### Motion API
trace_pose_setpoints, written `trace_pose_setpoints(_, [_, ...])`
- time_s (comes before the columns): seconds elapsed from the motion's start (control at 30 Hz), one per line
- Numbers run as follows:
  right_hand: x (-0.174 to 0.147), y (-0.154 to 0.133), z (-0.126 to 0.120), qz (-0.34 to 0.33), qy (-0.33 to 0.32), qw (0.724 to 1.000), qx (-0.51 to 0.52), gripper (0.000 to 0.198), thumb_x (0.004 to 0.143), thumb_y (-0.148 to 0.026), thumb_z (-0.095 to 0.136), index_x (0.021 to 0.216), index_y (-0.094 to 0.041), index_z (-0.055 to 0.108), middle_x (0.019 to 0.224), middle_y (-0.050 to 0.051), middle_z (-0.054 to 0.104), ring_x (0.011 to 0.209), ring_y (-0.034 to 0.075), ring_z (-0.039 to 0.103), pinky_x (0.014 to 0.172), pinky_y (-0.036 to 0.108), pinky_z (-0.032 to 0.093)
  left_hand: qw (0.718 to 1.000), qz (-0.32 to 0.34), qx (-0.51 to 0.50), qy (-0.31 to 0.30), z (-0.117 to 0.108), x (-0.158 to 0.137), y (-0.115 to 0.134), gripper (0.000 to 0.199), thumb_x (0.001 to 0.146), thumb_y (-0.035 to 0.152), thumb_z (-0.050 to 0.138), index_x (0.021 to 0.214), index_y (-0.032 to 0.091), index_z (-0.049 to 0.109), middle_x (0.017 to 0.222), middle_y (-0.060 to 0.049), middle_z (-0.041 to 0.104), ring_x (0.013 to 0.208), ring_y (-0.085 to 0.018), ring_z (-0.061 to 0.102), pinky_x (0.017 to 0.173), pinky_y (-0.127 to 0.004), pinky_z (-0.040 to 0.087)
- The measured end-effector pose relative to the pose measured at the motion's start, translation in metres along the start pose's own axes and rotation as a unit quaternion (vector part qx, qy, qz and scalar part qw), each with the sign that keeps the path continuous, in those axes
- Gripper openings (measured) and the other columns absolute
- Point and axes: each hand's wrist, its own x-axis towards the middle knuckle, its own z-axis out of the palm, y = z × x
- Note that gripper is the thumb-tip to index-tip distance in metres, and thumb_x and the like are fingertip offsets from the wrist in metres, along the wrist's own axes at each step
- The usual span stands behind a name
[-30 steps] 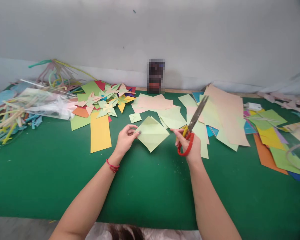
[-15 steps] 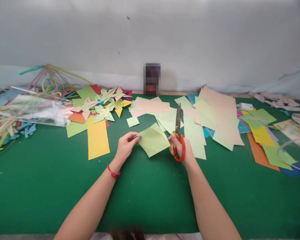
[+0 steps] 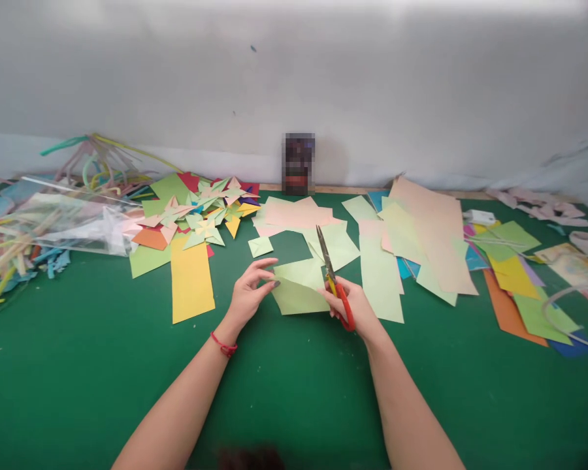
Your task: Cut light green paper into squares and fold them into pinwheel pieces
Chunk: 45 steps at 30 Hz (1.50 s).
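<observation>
My right hand (image 3: 350,303) is closed around scissors (image 3: 342,297) with red and yellow handles. Their blades point up and away, looking shut. The same hand pinches the right end of a light green sheet of paper (image 3: 298,297), which has a crease across it. At the sheet's left edge is my left hand (image 3: 252,290), thumb and fingers apart. Its thumb tip is right by the paper; whether it touches cannot be made out. A small folded pale green square (image 3: 260,247) lies just beyond my left hand.
Folded paper stars (image 3: 206,228) are heaped at the back left near a yellow strip (image 3: 192,281). Pink and green sheets (image 3: 426,228) spread to the right. Coloured paper (image 3: 514,267) lies further right, paper strips in plastic (image 3: 68,222) far left. A blurred-out upright object (image 3: 298,163) leans against the wall.
The green sheet has turned from a diamond position to lie more squarely and bends along its crease. My left fingers have spread from their pinch. The scissors have tipped left.
</observation>
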Motion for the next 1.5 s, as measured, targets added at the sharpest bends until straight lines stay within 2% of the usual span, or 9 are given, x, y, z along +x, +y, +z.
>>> trace_pose_setpoints(0.1, [0.003,0.001,-0.001,-0.018,0.078,0.997,0.004,0.033,0.066,-0.047,0.068,0.074,-0.019,0.051,0.050,-0.007,0.047,0.035,0.009,0.045,0.037,0.022,0.038,0.993,-0.036,-0.069,-0.087,-0.004,-0.001,0.007,0.029,0.081,0.043,0.055,0.070,0.017,0.063,0.115,-0.010,0.063,0.118,-0.026,0.049,0.104,-0.047,0.029])
trace_pose_setpoints(0.2, [0.005,0.002,-0.003,-0.063,0.164,0.984,-0.013,0.032,0.068,-0.047,0.066,0.074,-0.018,0.052,0.053,-0.004,0.049,0.040,0.010,0.046,0.042,0.024,0.039,0.973,-0.060,-0.102,-0.200,-0.005,-0.003,0.012,0.064,0.090,0.056,0.018,0.072,0.017,0.066,0.088,-0.010,0.071,0.113,-0.025,0.054,0.110,-0.048,0.016])
trace_pose_setpoints(0.27, [0.004,0.002,-0.002,-0.093,0.210,0.973,-0.028,0.032,0.068,-0.047,0.066,0.072,-0.018,0.053,0.058,-0.002,0.050,0.046,0.011,0.046,0.045,0.025,0.040,0.970,-0.067,-0.050,-0.228,-0.002,-0.005,0.013,0.061,0.091,0.052,0.020,0.076,0.017,0.067,0.081,-0.009,0.071,0.110,-0.023,0.056,0.110,-0.046,0.015])
trace_pose_setpoints(0.4, [0.000,0.005,0.006,-0.103,0.221,0.970,-0.024,0.032,0.069,-0.047,0.066,0.072,-0.018,0.054,0.058,-0.002,0.050,0.050,0.011,0.044,0.048,0.025,0.039,0.980,-0.056,0.104,-0.161,0.009,-0.011,0.012,0.021,0.076,0.039,0.063,0.082,0.020,0.067,0.118,-0.009,0.056,0.117,-0.025,0.048,0.104,-0.041,0.031])
trace_pose_setpoints(0.53, [-0.003,0.011,0.016,-0.085,0.194,0.977,0.030,0.030,0.070,-0.044,0.066,0.076,-0.017,0.054,0.062,-0.001,0.052,0.055,0.012,0.047,0.053,0.026,0.040,0.976,-0.074,0.146,-0.142,0.014,-0.017,0.010,0.027,0.071,0.038,0.067,0.094,0.023,0.068,0.146,-0.003,0.024,0.132,-0.028,0.028,0.105,-0.037,0.031])
trace_pose_setpoints(0.73, [-0.003,0.015,0.025,-0.076,0.163,0.972,0.150,0.026,0.071,-0.039,0.067,0.079,-0.018,0.054,0.071,-0.001,0.054,0.063,0.013,0.050,0.062,0.027,0.041,0.967,-0.168,0.064,-0.182,0.005,-0.016,0.008,0.030,0.076,0.038,0.063,0.101,0.021,0.067,0.103,-0.007,0.063,0.095,-0.022,0.058,0.081,-0.032,0.047])
trace_pose_setpoints(1.13, [0.013,0.029,0.027,-0.094,0.187,0.965,0.156,0.024,0.070,-0.038,0.067,0.076,-0.018,0.055,0.073,0.000,0.055,0.070,0.016,0.053,0.070,0.030,0.042,0.959,-0.194,-0.008,-0.208,0.004,-0.011,0.014,0.048,0.074,0.033,0.067,0.120,0.024,0.058,0.131,-0.005,0.052,0.119,-0.027,0.047,0.095,-0.034,0.042])
trace_pose_setpoints(1.33, [0.017,0.027,0.023,-0.088,0.175,0.963,0.183,0.027,0.068,-0.039,0.068,0.076,-0.018,0.054,0.074,0.000,0.055,0.070,0.016,0.054,0.068,0.030,0.044,0.969,-0.193,-0.025,-0.152,0.010,-0.008,0.010,0.043,0.074,0.036,0.065,0.115,0.023,0.061,0.128,-0.006,0.055,0.116,-0.027,0.050,0.095,-0.036,0.042])
trace_pose_setpoints(1.5, [0.014,0.019,0.023,-0.058,0.109,0.976,0.177,0.030,0.065,-0.038,0.071,0.080,-0.019,0.053,0.067,-0.001,0.056,0.056,0.014,0.053,0.054,0.029,0.045,0.976,-0.193,-0.029,-0.097,0.012,-0.005,0.006,0.046,0.072,0.037,0.067,0.115,0.022,0.061,0.126,-0.007,0.056,0.112,-0.027,0.053,0.090,-0.036,0.046])
